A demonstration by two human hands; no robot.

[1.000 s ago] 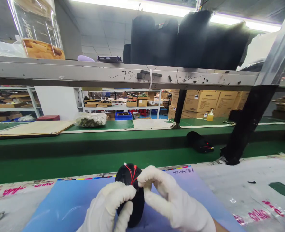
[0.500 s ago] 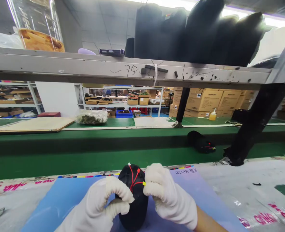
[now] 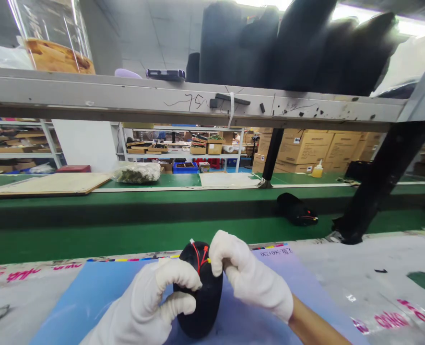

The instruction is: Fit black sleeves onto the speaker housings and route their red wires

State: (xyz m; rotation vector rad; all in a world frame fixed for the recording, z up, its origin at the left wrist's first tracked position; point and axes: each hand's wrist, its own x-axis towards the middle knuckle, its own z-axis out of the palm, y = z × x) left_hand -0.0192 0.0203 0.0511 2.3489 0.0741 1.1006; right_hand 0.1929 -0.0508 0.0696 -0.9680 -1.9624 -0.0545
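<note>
Left hand [image 3: 151, 302], right hand [image 3: 248, 278] (both curled)

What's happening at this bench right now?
A person in white gloves is working on a black rounded part stood on a blue sheet. The left hand grips its side, and the right hand pinches at the thin red wires on its top. A second black part with red wiring lies farther off on the green belt. Overhead, a metal shelf carries black covers and a glass beaker.
</note>
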